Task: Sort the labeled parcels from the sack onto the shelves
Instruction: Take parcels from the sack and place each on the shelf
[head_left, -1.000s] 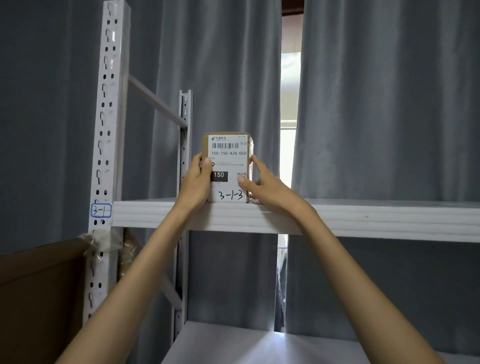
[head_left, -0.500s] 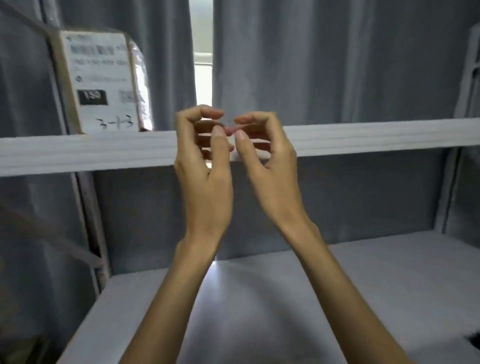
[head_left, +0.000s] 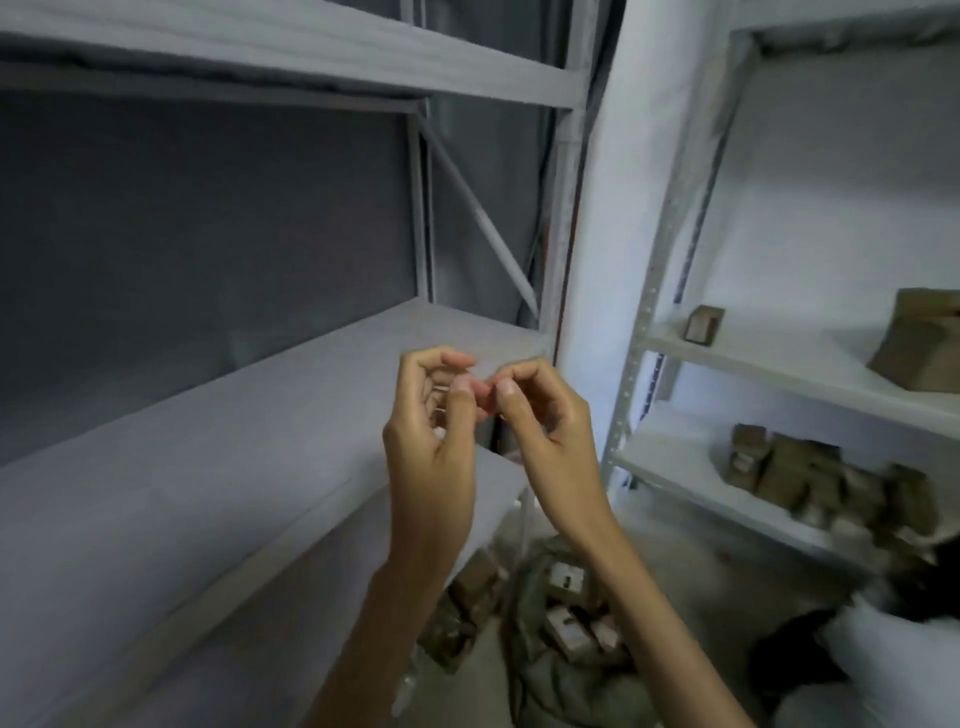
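My left hand (head_left: 434, 431) and my right hand (head_left: 545, 426) are raised side by side in front of the grey shelf (head_left: 208, 467). Their fingers are loosely curled, the fingertips nearly meet, and neither hand holds anything. Below them on the floor lies the sack (head_left: 556, 680), open, with several brown labeled parcels (head_left: 569, 623) inside and beside it. The view is blurred.
A second white rack (head_left: 727, 499) stands at the right with several brown parcels (head_left: 810, 478) on its lower shelf, and a small box (head_left: 704, 323) and a larger box (head_left: 919, 345) higher up. Another person in white (head_left: 872, 644) crouches at the lower right.
My hands let go of the parcel marked 3-1-3 on the upper shelf and drew back together. My view swung right and down to the sack and the second rack.
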